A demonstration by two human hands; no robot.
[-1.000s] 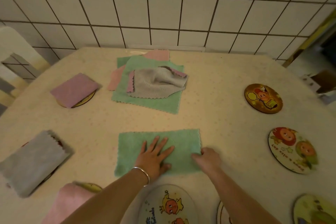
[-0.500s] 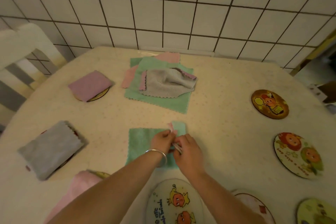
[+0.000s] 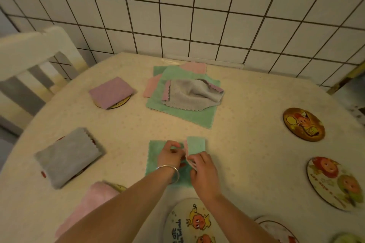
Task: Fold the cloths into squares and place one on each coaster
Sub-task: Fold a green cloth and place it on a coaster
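A green cloth (image 3: 156, 156) lies on the table in front of me, its right end lifted and folded over toward the left. My right hand (image 3: 203, 171) pinches that raised end. My left hand (image 3: 169, 156), with a bracelet on the wrist, holds the cloth at the fold, fingers curled. A pile of unfolded cloths (image 3: 185, 94), green, pink and grey, lies beyond. Folded cloths sit on coasters at the left: a purple one (image 3: 111, 91), a grey one (image 3: 67, 157) and a pink one (image 3: 88, 207). Bare coasters lie at the right (image 3: 303, 124), (image 3: 333, 181) and near me (image 3: 189, 223).
A white chair (image 3: 29, 59) stands at the table's left edge. A tiled wall (image 3: 197, 16) rises just behind the table. More coasters (image 3: 276, 229) show at the bottom right edge.
My right hand took the cloth's right end and swung it up and leftward over the rest. My left hand went from lying flat on the cloth to gripping it at the fold.
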